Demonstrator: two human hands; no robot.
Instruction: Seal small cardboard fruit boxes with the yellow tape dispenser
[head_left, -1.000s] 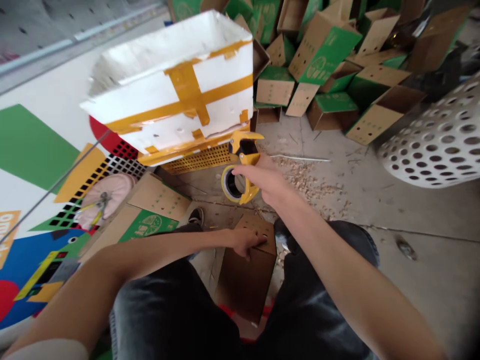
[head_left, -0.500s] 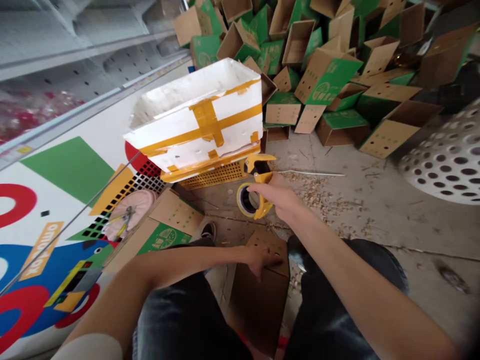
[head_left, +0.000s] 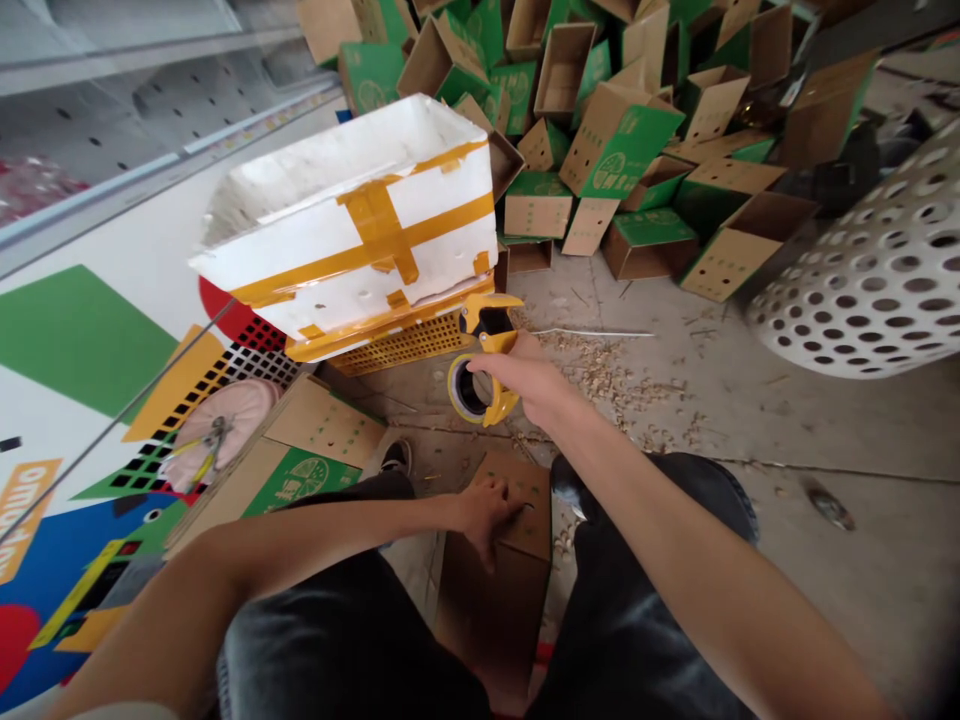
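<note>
My right hand (head_left: 529,375) is closed round the yellow handle of a tape dispenser (head_left: 499,405). A roll of tape (head_left: 465,388) sits in it, its dark core facing left. The dispenser is held in the air, beyond a brown cardboard box (head_left: 495,600) that stands between my legs. On the upper face of that box rests my left hand (head_left: 484,515), thumb apart from the fingers, gripping nothing. The box has small round holes near its far end; its near end is in shadow.
A white foam box (head_left: 442,225) with yellow tape stands on a yellow crate (head_left: 409,345). Many green-and-brown cartons (head_left: 622,140) are heaped behind. A perforated white basket (head_left: 870,290) is at right, a printed carton (head_left: 307,470) at left. Wood chips (head_left: 622,385) litter the floor.
The view has shifted, so most things appear further left. My left hand's fingers have moved slightly on the box. The tape dispenser stays in my right hand.
</note>
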